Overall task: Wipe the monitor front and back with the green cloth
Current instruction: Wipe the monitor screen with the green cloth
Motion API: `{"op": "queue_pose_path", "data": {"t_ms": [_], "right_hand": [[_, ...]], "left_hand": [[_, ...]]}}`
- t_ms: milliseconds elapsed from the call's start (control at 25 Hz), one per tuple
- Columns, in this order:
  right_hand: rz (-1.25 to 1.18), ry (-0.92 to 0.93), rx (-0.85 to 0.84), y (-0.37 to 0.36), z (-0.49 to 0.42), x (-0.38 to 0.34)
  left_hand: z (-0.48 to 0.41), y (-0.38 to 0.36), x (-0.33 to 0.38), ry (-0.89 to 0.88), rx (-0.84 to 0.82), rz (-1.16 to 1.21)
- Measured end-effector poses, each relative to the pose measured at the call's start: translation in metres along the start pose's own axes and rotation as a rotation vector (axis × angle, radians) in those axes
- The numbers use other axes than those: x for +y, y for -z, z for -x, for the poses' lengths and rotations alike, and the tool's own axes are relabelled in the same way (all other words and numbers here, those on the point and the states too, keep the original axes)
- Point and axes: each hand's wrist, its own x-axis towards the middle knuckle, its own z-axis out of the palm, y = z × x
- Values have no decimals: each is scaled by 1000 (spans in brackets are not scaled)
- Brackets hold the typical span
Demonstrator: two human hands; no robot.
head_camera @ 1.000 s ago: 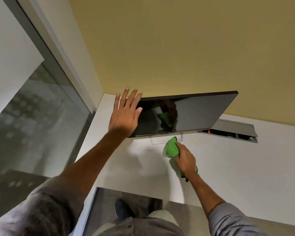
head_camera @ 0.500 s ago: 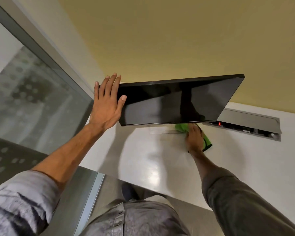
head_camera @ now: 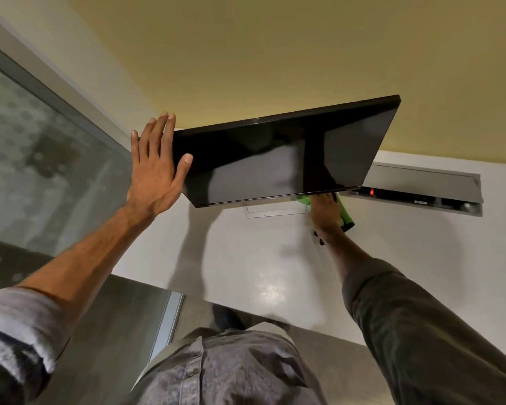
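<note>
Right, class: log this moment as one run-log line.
left hand: flat against monitor edge | right hand: holds green cloth under monitor's lower edge

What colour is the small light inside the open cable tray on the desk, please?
The light glows red, clearest in the head view.

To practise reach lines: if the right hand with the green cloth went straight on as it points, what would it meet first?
Probably the back of the monitor: the right hand, holding the green cloth, points behind its bottom edge. Depth unclear.

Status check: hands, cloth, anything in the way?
Left hand open, bracing monitor edge. Right hand holds cloth at monitor bottom edge. Monitor hides its fingertips.
</note>
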Motion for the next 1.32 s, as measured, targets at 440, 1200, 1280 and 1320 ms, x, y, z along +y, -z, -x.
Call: {"op": "queue_pose_path", "data": {"t_ms": [440, 1200, 1280, 1320], "right_hand": [[-216, -91, 47, -3, 82, -21], [93, 432, -189, -45, 88, -75], [-63, 510, -120, -49, 98, -73], [-147, 492, -28, -51, 103, -67]], "left_hand": [[0, -3, -2, -9, 17, -14], [2, 2, 1, -25, 12, -7], [2, 2, 0, -29, 12, -10], [2, 2, -1, -32, 9, -11]]}}
